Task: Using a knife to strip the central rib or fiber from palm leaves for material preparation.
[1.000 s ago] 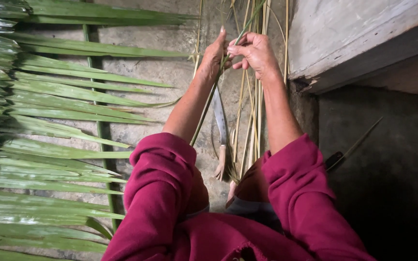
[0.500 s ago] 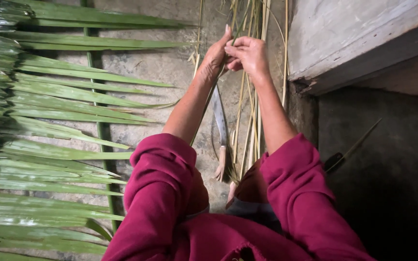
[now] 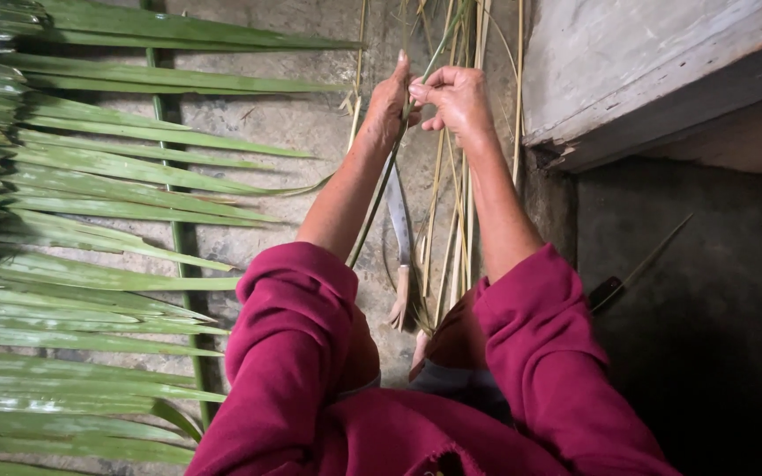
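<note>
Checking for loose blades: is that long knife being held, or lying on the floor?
Lying down: the long knife with the pale handle rests flat on the concrete floor between the forearms, both hands up on a thin green leaf strip.

Green palm fronds (image 3: 108, 229) fan across the left side on a grey concrete floor (image 3: 293, 123). A curved knife with a pale handle (image 3: 399, 256) lies on the floor. Weathered wooden step or ledge (image 3: 646, 70) at upper right. Dark area below it, possibly a second blade (image 3: 615, 286) there; too dim to confirm.

Green palm fronds (image 3: 90, 220); magenta sleeves (image 3: 293, 335); tan midribs (image 3: 451, 220).
</note>
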